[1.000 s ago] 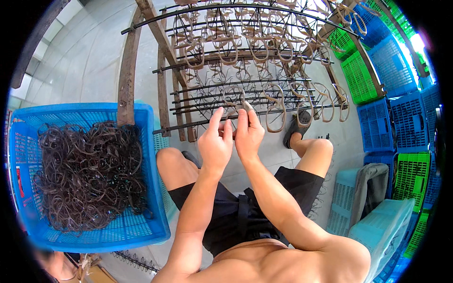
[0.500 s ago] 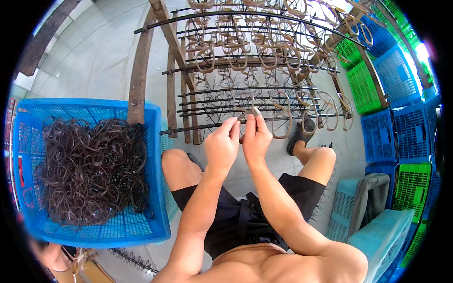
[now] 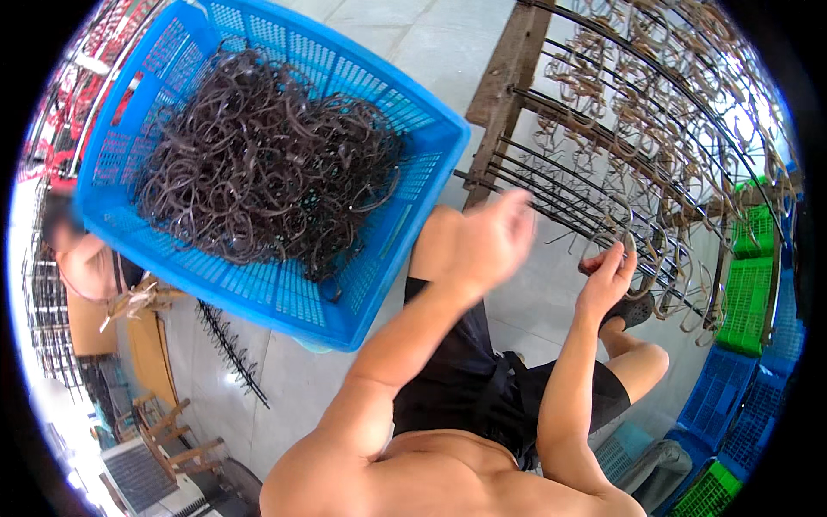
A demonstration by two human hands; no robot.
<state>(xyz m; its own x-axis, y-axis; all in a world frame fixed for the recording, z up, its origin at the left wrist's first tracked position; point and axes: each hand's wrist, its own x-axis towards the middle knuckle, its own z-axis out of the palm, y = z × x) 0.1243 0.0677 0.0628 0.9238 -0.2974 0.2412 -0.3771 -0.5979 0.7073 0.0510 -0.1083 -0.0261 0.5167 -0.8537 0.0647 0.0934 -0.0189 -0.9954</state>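
Observation:
My left hand (image 3: pixel 493 244) is raised between the blue crate and the rack, its fingers smeared by motion; whether it holds anything is unclear. In the blue crate (image 3: pixel 388 284) lies a tangled heap of dark brown, shiny loops (image 3: pixel 267 164). At the lower front rods of the rack, my right hand (image 3: pixel 608 277) has its fingers pinched together. A pale brown loop (image 3: pixel 631 231) stands right at those fingertips; what lies between them is hidden. More pale brown loops (image 3: pixel 594 95) hang from the upper rods.
The rack has black rods (image 3: pixel 551 205) on a wooden post (image 3: pixel 506 103). Green crates (image 3: pixel 748 297) and blue crates (image 3: pixel 713 392) are stacked at the right. A spiky black rod (image 3: pixel 231 349) lies on the floor. Another person (image 3: pixel 90 263) sits at the far left, near a wooden stool (image 3: pixel 168 435).
My view has swung left, so the crate fills more of it. My left hand has left the rack and moved toward the crate, while my right hand stays by the lower rods.

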